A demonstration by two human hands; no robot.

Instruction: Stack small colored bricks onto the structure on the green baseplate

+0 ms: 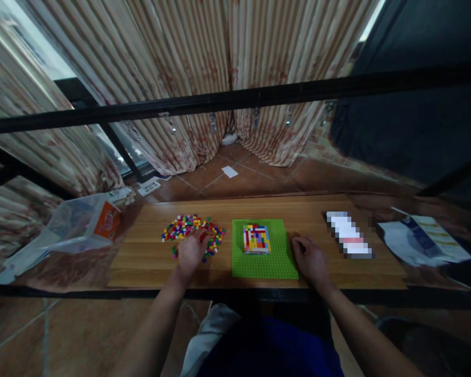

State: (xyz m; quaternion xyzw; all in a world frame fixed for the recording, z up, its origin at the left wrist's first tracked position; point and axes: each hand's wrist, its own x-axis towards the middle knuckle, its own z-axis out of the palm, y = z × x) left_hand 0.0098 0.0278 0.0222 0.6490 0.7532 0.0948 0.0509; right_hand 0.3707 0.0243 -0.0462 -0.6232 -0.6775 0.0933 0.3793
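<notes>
My left hand (191,254) is over the near side of a pile of small multicoloured toy bricks (188,224), its fingers drawn together. A spot of red shows by the thumb and forefinger; whether it is a brick in the grip or one lying in the pile, I cannot tell. A green studded baseplate (241,267) lies to the right of the pile. On it stands a low, roughly square block of colourful bricks (257,240). Just beside the baseplate's right edge rests my right hand (311,261), fingers curled in, with nothing visible in them.
The wooden table (141,267) also bears a pixelated white, phone-like object (349,235) on the right. A clear plastic box (80,220) with an orange label is off to the left. Papers (426,241) lie at the far right. A black metal bar (235,99) crosses beyond the table.
</notes>
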